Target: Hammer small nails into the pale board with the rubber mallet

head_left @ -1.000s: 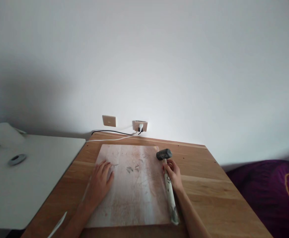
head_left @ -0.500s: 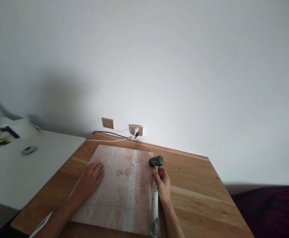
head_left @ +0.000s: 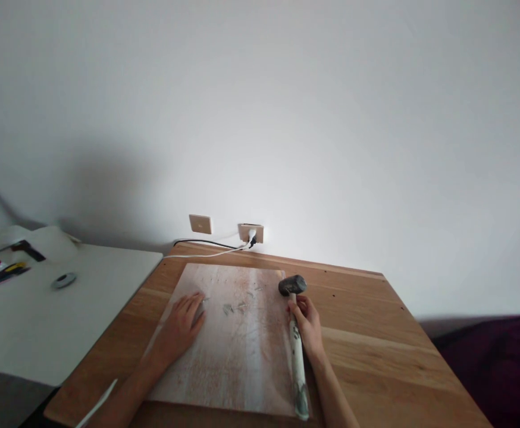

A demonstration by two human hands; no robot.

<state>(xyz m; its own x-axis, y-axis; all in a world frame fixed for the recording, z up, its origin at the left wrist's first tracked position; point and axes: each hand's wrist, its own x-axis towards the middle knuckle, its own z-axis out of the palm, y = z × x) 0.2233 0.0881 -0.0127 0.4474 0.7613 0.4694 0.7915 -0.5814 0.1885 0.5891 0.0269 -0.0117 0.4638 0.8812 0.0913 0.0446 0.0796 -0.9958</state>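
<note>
A pale, scuffed board (head_left: 233, 351) lies on the wooden table (head_left: 376, 345). My left hand (head_left: 180, 327) rests flat on the board's left part, fingers stretched out. My right hand (head_left: 307, 324) is wrapped round the white handle of a mallet (head_left: 296, 351) just below its dark head. The mallet lies along the board's right edge, its head pointing towards the wall. A few small grey chips (head_left: 235, 307) sit on the board between my hands.
A white desk (head_left: 32, 321) adjoins the table on the left, with a grey ring (head_left: 63, 280) and some tools (head_left: 1, 274) on it. Wall sockets (head_left: 251, 232) with plugged cables lie behind the table. Dark purple fabric (head_left: 501, 368) is at the right.
The view has swung left and back; both hands have kept their places on the board and on the mallet handle.
</note>
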